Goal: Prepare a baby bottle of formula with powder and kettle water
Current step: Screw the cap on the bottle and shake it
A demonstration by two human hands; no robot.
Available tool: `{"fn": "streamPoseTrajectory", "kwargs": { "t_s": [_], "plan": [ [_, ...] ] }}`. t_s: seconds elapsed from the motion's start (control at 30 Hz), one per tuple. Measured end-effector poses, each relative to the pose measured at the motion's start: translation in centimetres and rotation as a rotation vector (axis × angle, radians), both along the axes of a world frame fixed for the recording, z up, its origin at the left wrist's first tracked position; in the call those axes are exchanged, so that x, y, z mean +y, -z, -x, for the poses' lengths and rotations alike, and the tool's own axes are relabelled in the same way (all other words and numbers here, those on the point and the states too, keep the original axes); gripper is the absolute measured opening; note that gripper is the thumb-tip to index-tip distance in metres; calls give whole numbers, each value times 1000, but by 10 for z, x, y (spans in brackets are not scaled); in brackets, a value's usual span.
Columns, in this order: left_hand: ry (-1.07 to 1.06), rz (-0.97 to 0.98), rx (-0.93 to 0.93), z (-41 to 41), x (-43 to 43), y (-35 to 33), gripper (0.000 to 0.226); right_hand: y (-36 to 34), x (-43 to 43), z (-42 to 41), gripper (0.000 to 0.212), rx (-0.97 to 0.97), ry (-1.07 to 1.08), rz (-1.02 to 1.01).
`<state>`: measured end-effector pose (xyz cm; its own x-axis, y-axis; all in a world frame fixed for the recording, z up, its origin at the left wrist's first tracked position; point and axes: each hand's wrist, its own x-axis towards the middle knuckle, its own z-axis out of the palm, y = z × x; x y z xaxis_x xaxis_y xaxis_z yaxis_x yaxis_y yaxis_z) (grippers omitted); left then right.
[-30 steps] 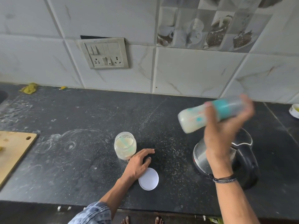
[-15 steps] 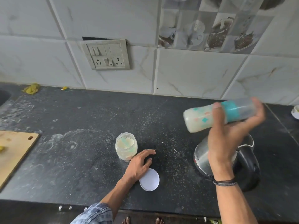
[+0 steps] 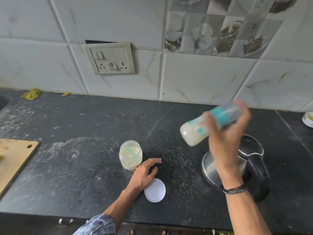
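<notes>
Now my right grip (image 3: 225,145) curls round the milky plastic baby bottle (image 3: 193,133), near-level, base leftward; left grip (image 3: 144,173) spread.

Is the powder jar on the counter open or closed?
Open. The powder jar has an uncovered mouth; a white lid lies apart on the counter.

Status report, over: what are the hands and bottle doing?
Right hand grips milky baby bottle, tilted, raised near kettle. Left hand rests on counter between open powder jar and white lid. Nothing blocking.
</notes>
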<state>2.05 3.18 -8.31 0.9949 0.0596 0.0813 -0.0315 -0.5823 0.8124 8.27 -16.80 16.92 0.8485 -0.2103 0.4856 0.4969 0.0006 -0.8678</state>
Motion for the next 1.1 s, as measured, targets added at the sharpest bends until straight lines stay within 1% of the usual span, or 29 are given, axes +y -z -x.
{"fn": "streamPoseTrajectory", "kwargs": {
  "t_s": [0.03, 0.07, 0.17, 0.23, 0.27, 0.33, 0.37, 0.4, 0.5, 0.57, 0.6, 0.67, 0.7, 0.83, 0.87, 0.9, 0.97, 1.0, 1.03, 1.1],
  "plan": [
    [4, -2, -2, 0, 0, 0, 37, 1, 0, 1, 72, 17, -42, 51],
    [6, -3, -3, 0, 0, 0, 37, 1, -2, 3, 71, -8, -24, 33],
    [-2, -1, -6, 0, -1, 0, 37, -10, -6, 7, 69, -164, 145, -155],
    [-4, -4, -14, 0, -1, 0, 37, -12, -6, 6, 70, -210, 210, -168],
    [-5, -8, -15, 0, -1, 1, 36, -11, -4, 5, 71, -187, 175, -118],
    [-4, -14, -9, -1, 1, 2, 36, -6, -1, 4, 72, -96, -4, 68],
    [1, -15, -5, -1, 1, 2, 36, -3, -1, 5, 72, -70, -55, 114],
    [5, -15, -3, -1, 1, 3, 36, -3, -3, 6, 72, -81, -46, 97],
    [-2, -16, 0, -1, 0, 2, 37, -13, -5, 10, 70, -191, 128, -114],
    [-3, -14, -2, -1, 0, 2, 37, -12, -3, 6, 71, -206, 206, -154],
    [-3, -15, -2, -1, 0, 3, 37, -11, -1, 4, 72, -174, 171, -112],
    [-2, -18, -1, -1, 1, 3, 37, -6, 3, 3, 71, -64, 2, 18],
    [3, -15, 1, -1, 1, 3, 37, -4, 3, 4, 69, -36, -27, 23],
    [-6, -3, -10, 0, -1, 1, 37, -9, -2, 8, 70, -128, 138, -252],
    [-6, -2, -11, 0, -2, 0, 37, -9, -3, 5, 72, -133, 159, -254],
    [-3, -5, -12, 0, -1, 0, 37, -9, -2, 3, 73, -111, 136, -211],
    [4, -11, -10, 0, 0, 1, 37, -6, 3, 3, 69, -15, -17, -28],
    [11, -10, -10, 0, 0, 1, 37, -2, 3, 5, 68, 7, -58, 13],
    [15, -7, -10, 0, 0, 0, 37, -1, 2, 7, 68, 1, -31, 3],
    [4, -4, -11, 0, -1, -1, 37, -5, -1, 9, 67, -62, 83, -154]
  ]
}}
